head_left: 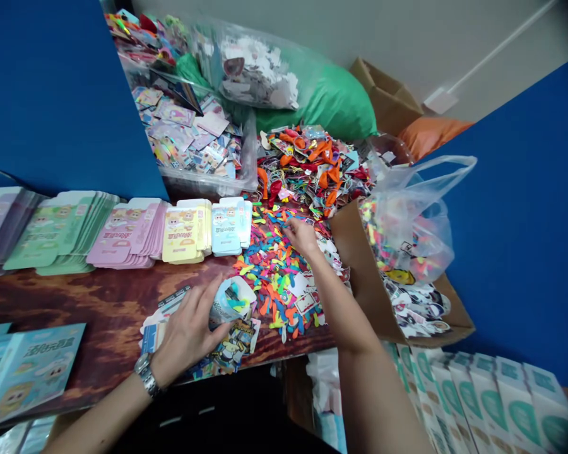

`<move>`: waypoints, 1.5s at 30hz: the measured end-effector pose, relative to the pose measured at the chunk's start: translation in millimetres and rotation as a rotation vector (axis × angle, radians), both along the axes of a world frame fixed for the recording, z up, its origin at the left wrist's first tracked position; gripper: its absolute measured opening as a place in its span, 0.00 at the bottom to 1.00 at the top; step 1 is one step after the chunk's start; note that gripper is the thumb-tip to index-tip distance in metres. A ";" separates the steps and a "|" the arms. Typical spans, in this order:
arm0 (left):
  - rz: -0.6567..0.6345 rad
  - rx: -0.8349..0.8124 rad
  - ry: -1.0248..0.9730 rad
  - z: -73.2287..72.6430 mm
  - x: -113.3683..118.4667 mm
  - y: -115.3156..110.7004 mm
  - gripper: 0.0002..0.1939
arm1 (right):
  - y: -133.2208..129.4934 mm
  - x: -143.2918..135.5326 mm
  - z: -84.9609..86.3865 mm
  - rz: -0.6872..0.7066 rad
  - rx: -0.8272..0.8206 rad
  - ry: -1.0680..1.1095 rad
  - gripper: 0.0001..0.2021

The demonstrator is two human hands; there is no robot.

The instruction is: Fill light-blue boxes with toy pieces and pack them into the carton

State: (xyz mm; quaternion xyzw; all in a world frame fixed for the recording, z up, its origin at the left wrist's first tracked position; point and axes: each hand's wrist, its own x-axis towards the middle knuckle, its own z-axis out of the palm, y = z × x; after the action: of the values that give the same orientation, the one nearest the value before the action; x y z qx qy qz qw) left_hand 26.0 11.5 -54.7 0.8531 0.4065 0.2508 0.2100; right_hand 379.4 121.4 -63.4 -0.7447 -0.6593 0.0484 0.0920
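Note:
A small light-blue box (222,304), its top open, stands tilted near the table's front edge with colourful small pieces inside. My left hand (192,328) is wrapped round its left side, the thumb at its front. Under and beside that hand lie printed cards (234,347). My right hand (301,236) is over the far part of a spread of small bright balloons (269,268), fingers bent together and pointing down; what they hold, if anything, is too small to make out. White cut-out stickers (305,293) lie among the balloons.
Stacks of flat purple, green, pink, yellow and blue cartons (184,233) line the table's back. Behind are a clear bin of cards (194,139) and a mixed pile (312,164). A cardboard box (360,277) with bagged items borders the right. Blue packaging (33,372) lies front left.

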 end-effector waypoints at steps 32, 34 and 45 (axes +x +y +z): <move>-0.030 -0.044 -0.012 1.8 4.6 -4.5 0.41 | 9.5 -28.6 6.5 0.139 -0.243 -0.216 0.17; -0.023 -0.036 -0.017 2.6 3.3 -3.4 0.41 | 8.9 -25.3 8.8 0.126 -0.208 -0.182 0.15; -0.002 -0.097 0.000 2.0 16.2 7.2 0.42 | -12.1 1.4 26.6 0.051 -0.030 -0.009 0.11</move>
State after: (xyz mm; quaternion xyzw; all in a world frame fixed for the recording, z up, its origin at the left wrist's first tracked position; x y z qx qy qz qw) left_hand 42.2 18.6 -52.7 0.8422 0.4175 0.2306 0.2516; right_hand 380.8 109.3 -36.8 -0.7290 -0.6778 0.0573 0.0766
